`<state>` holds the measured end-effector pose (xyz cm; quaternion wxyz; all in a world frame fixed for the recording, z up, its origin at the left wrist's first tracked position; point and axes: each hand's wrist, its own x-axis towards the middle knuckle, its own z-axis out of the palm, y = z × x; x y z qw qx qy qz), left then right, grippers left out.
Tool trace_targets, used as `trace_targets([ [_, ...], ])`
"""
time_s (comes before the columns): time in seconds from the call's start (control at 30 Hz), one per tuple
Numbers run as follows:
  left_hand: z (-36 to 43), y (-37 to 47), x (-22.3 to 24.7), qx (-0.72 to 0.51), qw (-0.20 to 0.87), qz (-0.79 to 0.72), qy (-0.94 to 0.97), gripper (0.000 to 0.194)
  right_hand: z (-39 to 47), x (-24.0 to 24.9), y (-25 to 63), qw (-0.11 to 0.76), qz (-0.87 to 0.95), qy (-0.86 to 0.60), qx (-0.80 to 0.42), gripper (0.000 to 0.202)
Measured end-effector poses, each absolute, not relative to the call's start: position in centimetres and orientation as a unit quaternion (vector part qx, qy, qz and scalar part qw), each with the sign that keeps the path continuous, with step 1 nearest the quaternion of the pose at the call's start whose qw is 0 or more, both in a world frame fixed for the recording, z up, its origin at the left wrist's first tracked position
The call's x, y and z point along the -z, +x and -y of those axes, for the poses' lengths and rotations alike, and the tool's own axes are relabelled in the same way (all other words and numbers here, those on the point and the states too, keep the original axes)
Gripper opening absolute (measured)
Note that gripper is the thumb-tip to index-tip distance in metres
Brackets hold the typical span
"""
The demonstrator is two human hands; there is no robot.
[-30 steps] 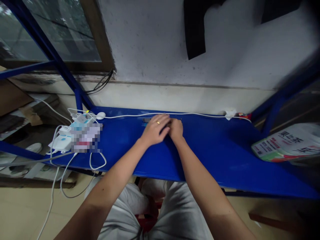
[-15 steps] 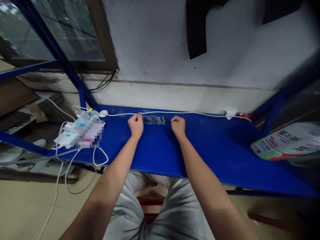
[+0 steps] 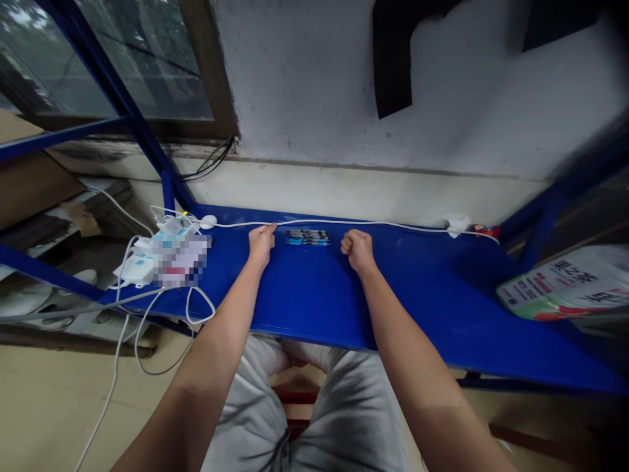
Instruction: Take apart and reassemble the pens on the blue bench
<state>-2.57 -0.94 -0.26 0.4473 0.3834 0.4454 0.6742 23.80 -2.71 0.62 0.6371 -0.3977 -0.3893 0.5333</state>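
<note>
Several pens (image 3: 308,237), dark ones and blue ones, lie side by side on the blue table (image 3: 304,288), between my two hands. To their left is my left hand (image 3: 262,244), its fingers curled and the index finger pointing toward the white cable; nothing shows in it. My right hand (image 3: 358,249) is a closed fist to the right of the pens, not touching them, with nothing visible inside.
A white cable (image 3: 344,221) runs along the table's back edge. Power strips (image 3: 140,269) and looped cords crowd the left end. A large labelled package (image 3: 565,282) stands at the right; white tissue (image 3: 458,226) lies at the back right.
My left hand has shifted slightly left, its index finger now more extended. My right hand has moved a little right, away from the pens, and turned. The camera view has shifted slightly.
</note>
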Motion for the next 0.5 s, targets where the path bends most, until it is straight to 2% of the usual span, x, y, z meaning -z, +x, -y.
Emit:
trace_targets([
  [0.5,0.91,-2.28,0.10,-0.659,0.426,-0.467,0.408,0.045,2.23,0.03,23.50,0.610,0.427,-0.426,-0.514,0.048],
])
